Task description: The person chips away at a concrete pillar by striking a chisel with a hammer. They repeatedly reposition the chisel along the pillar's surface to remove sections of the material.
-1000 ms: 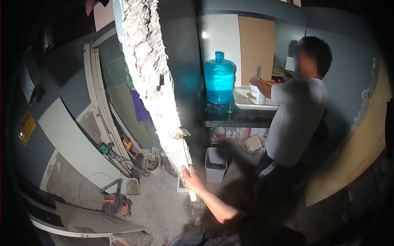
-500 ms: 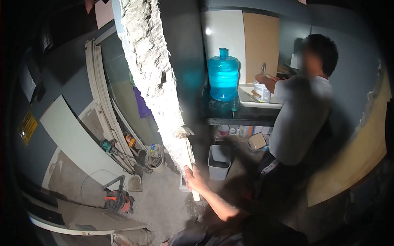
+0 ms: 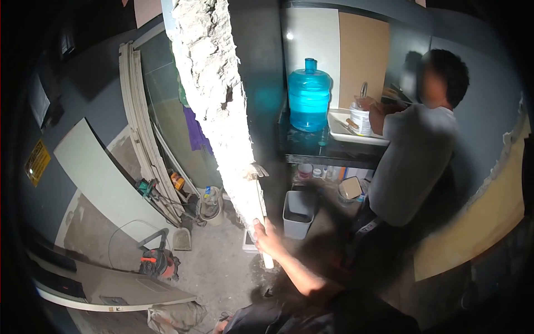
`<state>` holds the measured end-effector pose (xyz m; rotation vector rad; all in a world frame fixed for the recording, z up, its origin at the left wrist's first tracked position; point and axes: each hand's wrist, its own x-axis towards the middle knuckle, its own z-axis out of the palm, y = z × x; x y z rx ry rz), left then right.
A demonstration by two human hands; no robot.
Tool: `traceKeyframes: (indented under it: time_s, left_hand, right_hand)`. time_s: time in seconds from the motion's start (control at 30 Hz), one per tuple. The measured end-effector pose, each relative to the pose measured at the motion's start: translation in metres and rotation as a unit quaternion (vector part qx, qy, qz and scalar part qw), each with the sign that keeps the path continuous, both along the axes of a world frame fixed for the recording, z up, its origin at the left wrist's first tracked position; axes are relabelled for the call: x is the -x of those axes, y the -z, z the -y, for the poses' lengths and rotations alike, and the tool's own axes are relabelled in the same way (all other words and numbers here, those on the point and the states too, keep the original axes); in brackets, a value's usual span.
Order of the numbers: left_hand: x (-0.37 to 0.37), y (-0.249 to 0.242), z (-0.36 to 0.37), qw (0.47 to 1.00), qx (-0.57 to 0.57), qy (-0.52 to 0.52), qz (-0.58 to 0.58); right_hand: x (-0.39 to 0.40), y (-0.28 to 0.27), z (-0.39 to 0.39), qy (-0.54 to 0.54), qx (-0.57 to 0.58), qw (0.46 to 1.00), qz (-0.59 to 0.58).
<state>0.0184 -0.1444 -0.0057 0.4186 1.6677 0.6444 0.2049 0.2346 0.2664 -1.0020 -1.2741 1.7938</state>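
Note:
My right hand (image 3: 268,238) is wrapped around the pale handle of a hammer (image 3: 260,195), whose end sticks out below the fist. Its metal head (image 3: 255,171) overlaps the lower part of a rough, brightly lit wall edge (image 3: 214,83). The wall edge is broken, whitish plaster or masonry, pitted with a dark hole partway up. Below the hand, a small white container (image 3: 251,245) stands on the floor, partly hidden. My left hand is out of sight.
Right, a person (image 3: 417,156) works over a white bucket (image 3: 360,119) at the sink. A blue water jug (image 3: 309,97) stands on the dark counter (image 3: 334,157), a grey bin (image 3: 298,214) below. Left are leaning panels (image 3: 103,172), a red-black vacuum (image 3: 158,261) and a tool-filled bucket (image 3: 211,209).
The camera view has shifted slightly, so the scene sits a little higher and further right. My right hand and the hammer keep nearly the same place against the wall edge.

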Motion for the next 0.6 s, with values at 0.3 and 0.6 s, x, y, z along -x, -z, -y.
traceKeyframes:
  time_s: [0.3, 0.6]
  left_hand:
    - [0.0056, 0.0080, -0.0003, 0.999, -0.033, -0.004, 0.023]
    - [0.0074, 0.0111, 0.0074, 0.999, -0.045, -0.008, 0.025]
  right_hand:
    - [-0.0008, -0.0051, 0.0025, 0.003, -0.007, 1.000, -0.003]
    - [0.0009, -0.0066, 0.0036, 0.004, -0.005, 1.000, -0.009]
